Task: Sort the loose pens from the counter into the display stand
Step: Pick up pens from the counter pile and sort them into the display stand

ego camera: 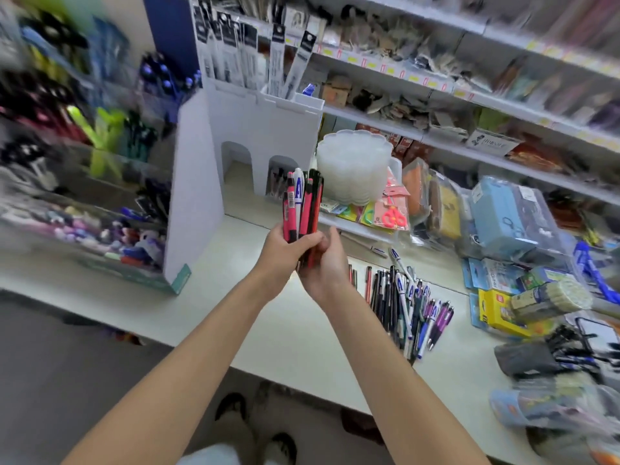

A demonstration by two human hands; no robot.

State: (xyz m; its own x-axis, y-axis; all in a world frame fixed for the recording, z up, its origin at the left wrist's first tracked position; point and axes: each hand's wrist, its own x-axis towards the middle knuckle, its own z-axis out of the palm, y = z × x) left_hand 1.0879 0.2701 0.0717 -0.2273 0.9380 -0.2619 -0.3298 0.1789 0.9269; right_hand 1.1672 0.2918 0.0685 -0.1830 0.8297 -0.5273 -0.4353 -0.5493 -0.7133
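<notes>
A bundle of pens point(303, 199), mostly pink-red and black with one white, stands upright above the counter point(295, 333). My left hand point(285, 251) grips the bundle from the left. My right hand point(327, 260) curls round its lower end from the right. Both hands meet at the bundle's base. A pile of loose pens point(407, 307) lies on the counter to the right of my hands. The tiered display stand point(84, 169), blurred, holds coloured pens at the far left.
A white cardboard divider box point(201, 182) stands behind my hands. A stack of clear plastic trays point(354, 166) sits at the back. Packaged stationery point(513, 223) crowds the counter's right side. Shelves point(436, 92) run along the back wall.
</notes>
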